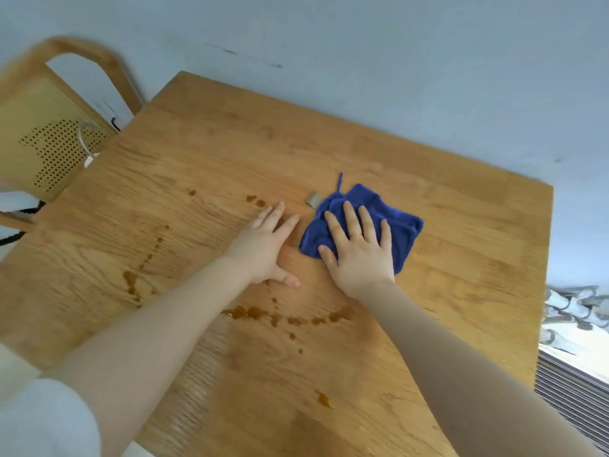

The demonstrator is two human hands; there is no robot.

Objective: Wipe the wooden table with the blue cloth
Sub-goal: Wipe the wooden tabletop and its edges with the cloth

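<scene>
The wooden table (204, 153) fills most of the view. A crumpled blue cloth (403, 225) lies right of its middle, with a small grey tag (313, 198) at its far left corner. My right hand (361, 255) presses flat on the cloth, fingers spread, a ring on one finger. My left hand (268, 247) lies flat on the bare wood just left of the cloth, fingers apart, holding nothing. Brown spill stains (253, 312) run in an arc near my forearms, with more drops at the left (131, 283) and beyond my left fingertips (255, 200).
A wooden chair (49, 127) with a perforated back stands at the table's far left corner. A blue-grey wall (395, 61) runs behind the table. Patterned fabric (573, 308) and a striped surface (573, 390) lie past the table's right edge.
</scene>
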